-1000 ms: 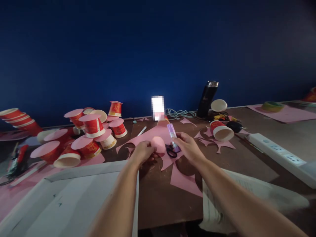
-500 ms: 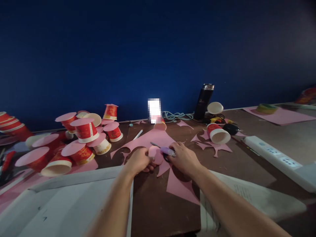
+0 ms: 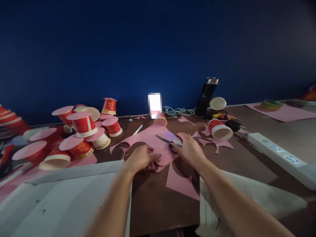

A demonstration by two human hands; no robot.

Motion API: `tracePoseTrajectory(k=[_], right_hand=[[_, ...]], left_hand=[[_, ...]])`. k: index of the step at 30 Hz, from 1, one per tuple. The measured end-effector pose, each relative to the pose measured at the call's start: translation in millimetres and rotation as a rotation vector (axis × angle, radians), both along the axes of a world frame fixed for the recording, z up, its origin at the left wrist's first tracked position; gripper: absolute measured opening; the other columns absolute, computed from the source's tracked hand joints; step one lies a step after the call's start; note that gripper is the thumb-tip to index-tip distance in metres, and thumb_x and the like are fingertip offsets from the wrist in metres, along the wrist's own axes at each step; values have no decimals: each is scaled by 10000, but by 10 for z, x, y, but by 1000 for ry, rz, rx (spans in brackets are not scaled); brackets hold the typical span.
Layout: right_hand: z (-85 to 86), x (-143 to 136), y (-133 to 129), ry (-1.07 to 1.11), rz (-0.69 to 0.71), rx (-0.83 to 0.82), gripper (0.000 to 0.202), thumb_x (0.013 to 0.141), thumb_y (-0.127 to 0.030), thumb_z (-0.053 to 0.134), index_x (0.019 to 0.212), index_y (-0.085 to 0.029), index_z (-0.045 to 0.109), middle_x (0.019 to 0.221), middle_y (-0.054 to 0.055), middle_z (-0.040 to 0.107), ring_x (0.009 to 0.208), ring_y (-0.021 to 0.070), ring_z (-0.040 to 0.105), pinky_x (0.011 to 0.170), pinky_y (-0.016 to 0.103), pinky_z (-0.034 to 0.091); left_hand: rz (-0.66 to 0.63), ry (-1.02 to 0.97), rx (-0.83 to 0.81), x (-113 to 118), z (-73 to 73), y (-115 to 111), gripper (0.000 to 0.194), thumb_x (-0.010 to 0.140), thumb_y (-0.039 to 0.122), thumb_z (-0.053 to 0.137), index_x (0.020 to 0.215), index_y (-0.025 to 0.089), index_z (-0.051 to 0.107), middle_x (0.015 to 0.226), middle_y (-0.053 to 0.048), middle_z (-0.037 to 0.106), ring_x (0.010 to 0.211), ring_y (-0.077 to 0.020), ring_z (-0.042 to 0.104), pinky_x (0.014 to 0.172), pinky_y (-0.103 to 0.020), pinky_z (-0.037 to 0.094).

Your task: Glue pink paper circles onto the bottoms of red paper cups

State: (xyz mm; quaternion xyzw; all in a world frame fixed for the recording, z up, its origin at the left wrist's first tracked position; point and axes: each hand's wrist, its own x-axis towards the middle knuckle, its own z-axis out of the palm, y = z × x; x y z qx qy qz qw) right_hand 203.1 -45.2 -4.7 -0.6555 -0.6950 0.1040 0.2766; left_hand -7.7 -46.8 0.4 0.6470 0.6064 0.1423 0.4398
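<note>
My right hand (image 3: 189, 148) is closed on dark-bladed scissors (image 3: 162, 139), whose tips point left over the pink paper. A light purple object (image 3: 172, 137) lies against the scissors in that same hand. My left hand (image 3: 142, 158) is at the near left edge of a rounded pink piece (image 3: 163, 157), with fingers bent over its edge; whether it grips the piece is hard to tell. Beneath and beyond both hands spreads a larger pink sheet (image 3: 145, 134) with curved cut edges.
Red cups (image 3: 81, 125) topped with pink discs crowd the left. A white box (image 3: 74, 197) fills the near left. A black bottle (image 3: 206, 97) stands at the back; a tipped cup (image 3: 221, 130), pink scraps (image 3: 219, 144) and a power strip (image 3: 276, 151) lie right.
My left hand's fingers have loosened and spread somewhat over the pink piece. The scissors have shifted slightly right and upward with my right hand. The view has moved a little.
</note>
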Motion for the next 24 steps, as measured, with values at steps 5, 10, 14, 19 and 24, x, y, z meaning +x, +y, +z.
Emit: tracePoseTrajectory(k=[5,10,14,19,24], right_hand=[[97,-27,-9,352,132,-110,226,774,-332,615,934,-177,649,820,29,658,735,170,580,663,262,397],[202,-74,-96,746,359,-349,259,809,-400,611,936,-181,667,712,-19,604,596,107,512,581,234,393],[226,-140,-178,963,525,-556,324,809,-482,620,938,-192,687,792,6,637,666,119,575,631,247,446],[232,-186,-222,949,666,-614,327,824,-489,610,813,-173,693,799,42,673,687,145,609,649,274,464],[242,-195,-227,1054,590,-583,355,795,-501,647,902,-164,677,767,33,670,610,111,591,602,249,457]], left_hand=[[213,192,446,-34,80,6,367,799,498,563,990,200,660,787,-71,717,806,-233,655,686,-290,422],[189,-190,415,68,127,-7,376,816,500,557,977,181,673,832,-39,691,750,-176,617,674,-257,426],[150,-439,307,123,102,-1,441,796,579,556,862,155,659,751,-21,638,622,-123,532,557,-222,389],[233,-593,209,165,125,-12,400,763,569,607,764,169,606,586,29,506,493,-74,390,452,-197,293],[300,-757,139,163,146,-22,364,768,514,625,711,171,515,528,65,384,446,-44,299,411,-177,217]])
